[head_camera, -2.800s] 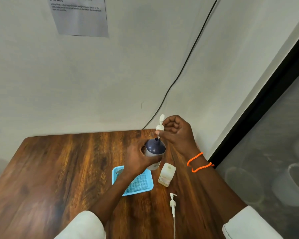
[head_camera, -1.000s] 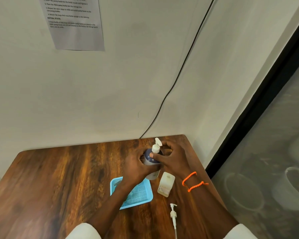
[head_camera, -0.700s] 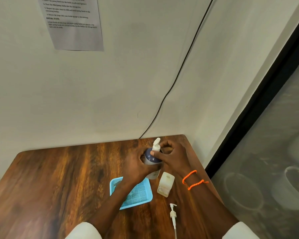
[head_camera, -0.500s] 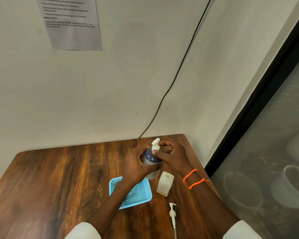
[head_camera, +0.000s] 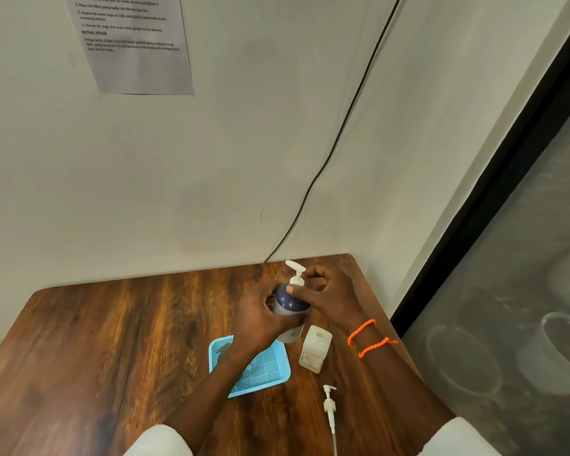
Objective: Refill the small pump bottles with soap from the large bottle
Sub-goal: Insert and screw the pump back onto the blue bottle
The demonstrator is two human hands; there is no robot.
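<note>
Lowered from where it was held above the neck a few seconds back, the white pump head (head_camera: 296, 274) now sits seated in the dark-shouldered pump bottle (head_camera: 289, 307), and the right hand (head_camera: 329, 299) has gone from lifting it to working at its collar, thumb and fingertips curled round the base of the pump as if twisting it tight. Across the last second the nozzle has swung a little, which fits a screwing motion, though I judge that rather than see it. The left hand (head_camera: 260, 319) wraps the bottle's body and steadies it upright near the bench's far right corner. Just beside it, toward the near edge, stands a small square bottle (head_camera: 315, 348) with its neck open and no pump fitted; its loose pump (head_camera: 329, 406) lies on the bench (head_camera: 112, 340) closer to the near edge. A blue mesh tray (head_camera: 264, 370) lies partly under the left forearm. One bottle looks nearly closed; the square one probably comes next.
</note>
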